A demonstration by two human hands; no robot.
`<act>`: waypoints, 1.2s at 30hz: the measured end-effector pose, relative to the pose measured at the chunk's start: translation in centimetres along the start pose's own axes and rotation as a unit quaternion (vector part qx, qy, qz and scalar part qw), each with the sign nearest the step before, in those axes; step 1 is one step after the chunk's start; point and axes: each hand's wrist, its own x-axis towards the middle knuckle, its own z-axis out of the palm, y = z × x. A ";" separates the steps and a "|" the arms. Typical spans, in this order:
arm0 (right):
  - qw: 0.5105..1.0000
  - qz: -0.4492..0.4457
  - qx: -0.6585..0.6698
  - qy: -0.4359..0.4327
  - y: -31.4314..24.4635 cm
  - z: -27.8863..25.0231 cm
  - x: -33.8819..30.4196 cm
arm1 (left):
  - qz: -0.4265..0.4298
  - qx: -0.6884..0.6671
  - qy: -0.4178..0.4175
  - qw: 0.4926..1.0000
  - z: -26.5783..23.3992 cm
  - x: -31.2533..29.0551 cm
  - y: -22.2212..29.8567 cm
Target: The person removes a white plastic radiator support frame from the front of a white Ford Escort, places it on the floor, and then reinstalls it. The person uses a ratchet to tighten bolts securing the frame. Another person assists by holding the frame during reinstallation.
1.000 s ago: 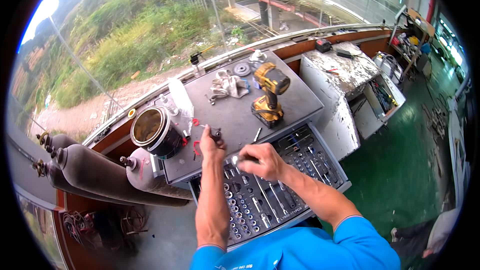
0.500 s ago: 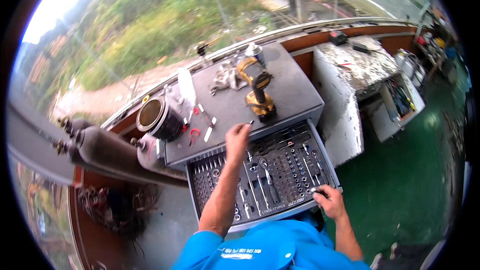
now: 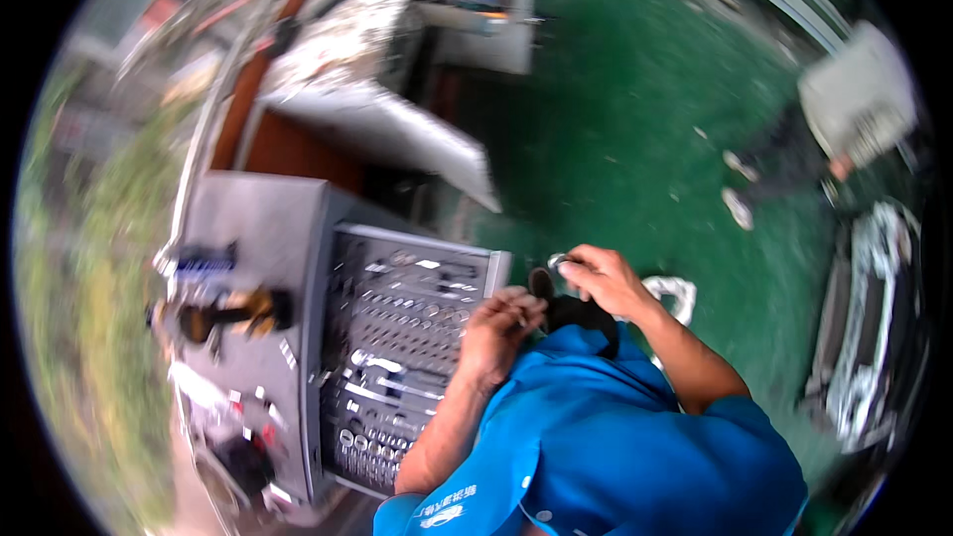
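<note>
My right hand [image 3: 608,281] is closed with the fingertips pinching a small round silvery metal piece [image 3: 557,264], too small to name surely. Close by, my left hand [image 3: 499,330] hovers at the front edge of the open tool drawer [image 3: 500,266]. Its fingers are curled together; whatever they may hold is blurred. Rows of sockets [image 3: 397,307] and a ratchet wrench [image 3: 375,361] lie in the drawer's grey insert, beside my left forearm.
On the grey cabinet top [image 3: 268,258] stand a yellow-black cordless drill [image 3: 228,316], a spray can [image 3: 204,263] and an open tin [image 3: 238,467]. A worn white cabinet [image 3: 397,129] stands farther off. Another person [image 3: 804,139] is on the green floor [image 3: 635,119] at the right.
My view and body have turned right, away from the window. My left hand has come back from the drawer's rear edge, and both hands are now close together before me.
</note>
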 end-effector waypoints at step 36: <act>0.672 -0.086 0.550 0.488 10.7 -52.9 -10.7 | -0.354 0.284 -0.449 0.770 53.3 43.8 -33.7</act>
